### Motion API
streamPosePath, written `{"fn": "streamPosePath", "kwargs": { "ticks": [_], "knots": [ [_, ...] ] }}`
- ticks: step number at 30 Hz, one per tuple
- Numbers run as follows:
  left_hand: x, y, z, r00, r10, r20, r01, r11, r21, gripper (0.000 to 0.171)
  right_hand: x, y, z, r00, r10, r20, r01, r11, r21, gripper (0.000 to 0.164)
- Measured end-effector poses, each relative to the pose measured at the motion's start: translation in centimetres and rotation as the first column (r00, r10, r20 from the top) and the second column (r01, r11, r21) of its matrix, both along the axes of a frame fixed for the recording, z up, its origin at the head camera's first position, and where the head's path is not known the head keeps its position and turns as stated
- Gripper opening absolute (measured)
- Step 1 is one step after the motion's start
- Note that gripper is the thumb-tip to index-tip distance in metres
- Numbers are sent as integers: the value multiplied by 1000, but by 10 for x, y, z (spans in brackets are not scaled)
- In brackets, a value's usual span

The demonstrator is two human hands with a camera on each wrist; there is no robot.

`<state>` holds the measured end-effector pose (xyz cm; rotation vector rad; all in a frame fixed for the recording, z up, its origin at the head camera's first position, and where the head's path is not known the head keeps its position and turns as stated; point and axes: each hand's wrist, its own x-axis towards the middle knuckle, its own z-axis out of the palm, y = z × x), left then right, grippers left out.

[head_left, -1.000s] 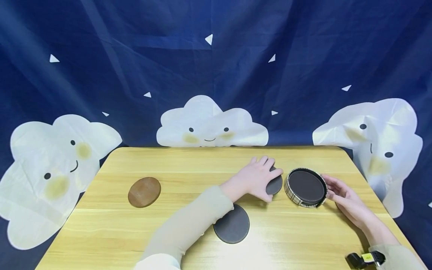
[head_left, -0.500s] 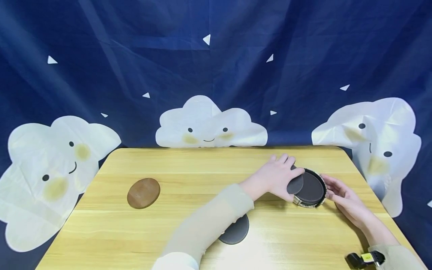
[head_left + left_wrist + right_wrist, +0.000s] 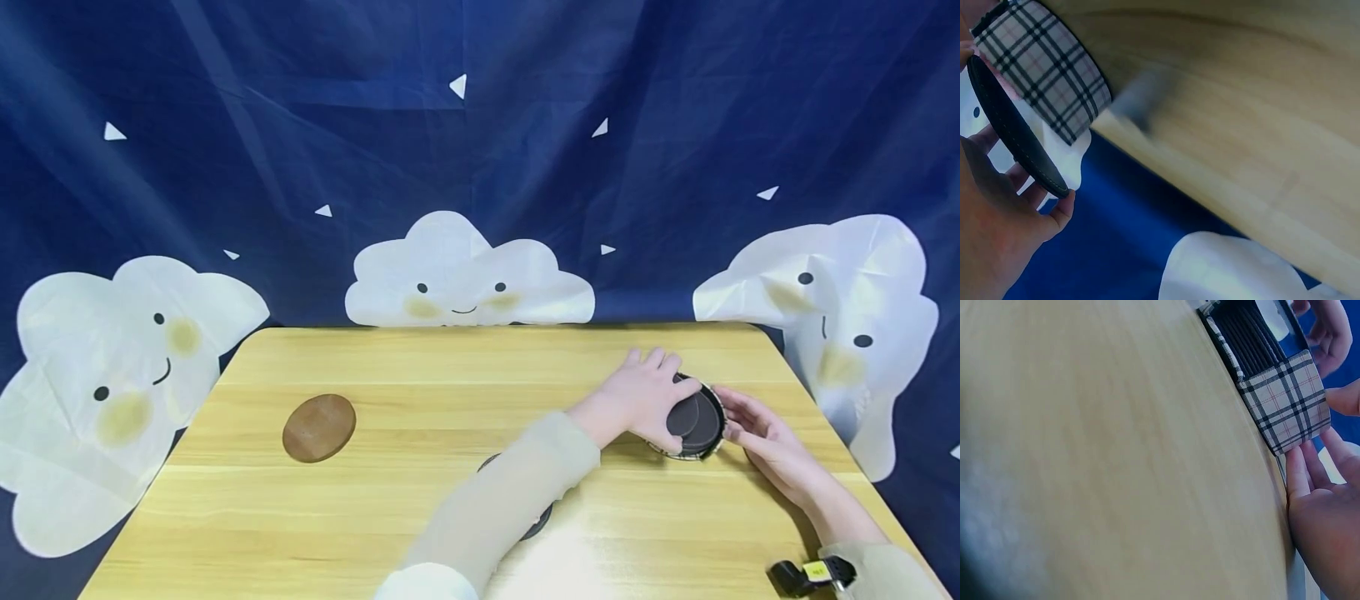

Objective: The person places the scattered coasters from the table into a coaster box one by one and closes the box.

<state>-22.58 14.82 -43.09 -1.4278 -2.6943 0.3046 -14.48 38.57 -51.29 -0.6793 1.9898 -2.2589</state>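
Note:
My left hand [image 3: 637, 402] grips a round black coaster [image 3: 1013, 128] by its edge, thumb and fingers spread around the rim. In the head view this coaster overlaps the opening of a round coaster holder [image 3: 1047, 69] covered in plaid. The right wrist view shows several dark coasters [image 3: 1250, 337] stacked inside, through a gap in the holder's wall. My right hand [image 3: 772, 450] holds the holder's right side, thumb on the plaid wall and fingertips lower down. Whether the held coaster touches the stack, I cannot tell.
A brown round coaster [image 3: 319, 427] lies on the left of the wooden table [image 3: 225, 508]. Another black coaster [image 3: 537, 527] lies near the middle, mostly hidden under my left sleeve [image 3: 510, 492]. Behind the table hangs a blue curtain [image 3: 300, 125] with clouds.
My left hand has carried the black coaster rightward from beside the holder to over its opening. The left sleeve now covers more of the middle coaster. My right hand has stayed in place.

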Motion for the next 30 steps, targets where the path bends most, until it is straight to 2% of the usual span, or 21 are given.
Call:
{"fn": "streamPosePath", "kwargs": {
  "ticks": [6,11,17,30],
  "knots": [
    [5,10,-5,1000,7,-10,-7,1000,-20,92,0,1,-1,1000,0,0,0,1000,1,64],
    [9,16,-6,1000,20,19,-20,999,-43,88,0,1,-1,1000,-2,6,2,1000,5,64],
    [8,24,-9,998,30,50,-27,998,-62,85,0,1,1,1000,-3,-1,3,1000,12,60],
    [8,25,-14,999,-9,53,11,999,-34,76,1,0,0,1000,-9,-2,9,1000,10,64]
  ]
}}
